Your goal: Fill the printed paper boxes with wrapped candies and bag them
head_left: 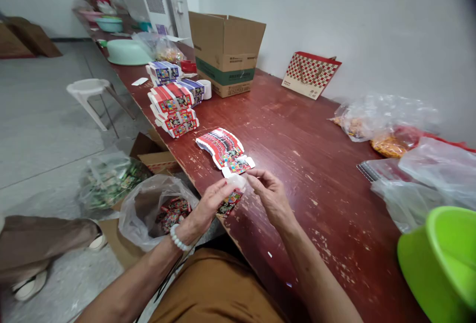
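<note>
Head view: a small printed packet (231, 198), glossy with a pale, crinkled top, is held just over the near edge of the scuffed red-brown wooden table (297, 130). It is pinched by the fingers of the left hand (210, 205), and its top is nipped by the fingertips of the right hand (269, 195). Flat printed carton blanks (222, 147) lie just beyond. Below the table edge, a thin clear plastic bag (148, 211) is seen sagging open.
</note>
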Available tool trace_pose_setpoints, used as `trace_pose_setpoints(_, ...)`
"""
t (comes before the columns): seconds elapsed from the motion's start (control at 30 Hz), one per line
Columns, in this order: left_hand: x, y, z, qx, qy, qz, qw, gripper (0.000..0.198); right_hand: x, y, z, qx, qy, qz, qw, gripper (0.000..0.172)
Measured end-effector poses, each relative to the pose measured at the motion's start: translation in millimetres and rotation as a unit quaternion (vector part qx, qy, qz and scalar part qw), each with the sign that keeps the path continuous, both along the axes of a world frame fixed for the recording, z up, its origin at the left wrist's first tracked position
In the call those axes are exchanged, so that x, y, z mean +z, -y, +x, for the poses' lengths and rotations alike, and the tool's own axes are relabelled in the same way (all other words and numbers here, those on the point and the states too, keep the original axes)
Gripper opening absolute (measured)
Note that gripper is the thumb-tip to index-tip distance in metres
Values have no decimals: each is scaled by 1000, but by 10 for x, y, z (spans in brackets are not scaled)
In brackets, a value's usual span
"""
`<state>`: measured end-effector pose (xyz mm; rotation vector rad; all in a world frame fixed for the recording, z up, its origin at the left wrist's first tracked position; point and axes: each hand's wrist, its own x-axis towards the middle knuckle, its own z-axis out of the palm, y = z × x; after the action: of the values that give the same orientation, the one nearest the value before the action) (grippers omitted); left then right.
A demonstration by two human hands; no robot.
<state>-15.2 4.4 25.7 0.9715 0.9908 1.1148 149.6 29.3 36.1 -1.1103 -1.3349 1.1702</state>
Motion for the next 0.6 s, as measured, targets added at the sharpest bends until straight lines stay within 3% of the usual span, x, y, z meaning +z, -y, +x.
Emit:
trace_pose_setpoints(0.1, -30, 11, -21, 34, 63, -34, 997, 39, -46, 0, -43, 39, -81, -109, 990, 50)
trace_pose_setpoints(0.3, -29, 50, -23, -22, 108, -91, 990, 28, -131, 44, -57, 158, -191, -192, 949, 49)
trace_pose_setpoints(0.47, -10, 63, 31, 5, 123, -66, 990, 25, -163, 70, -193, 115, -135, -159, 971, 39)
trace_pose_setpoints(0.6, -47, 35, -23, -23, 195, -180, 964, 30, -201, 66, -216, 26, 9, 12, 1000, 27)
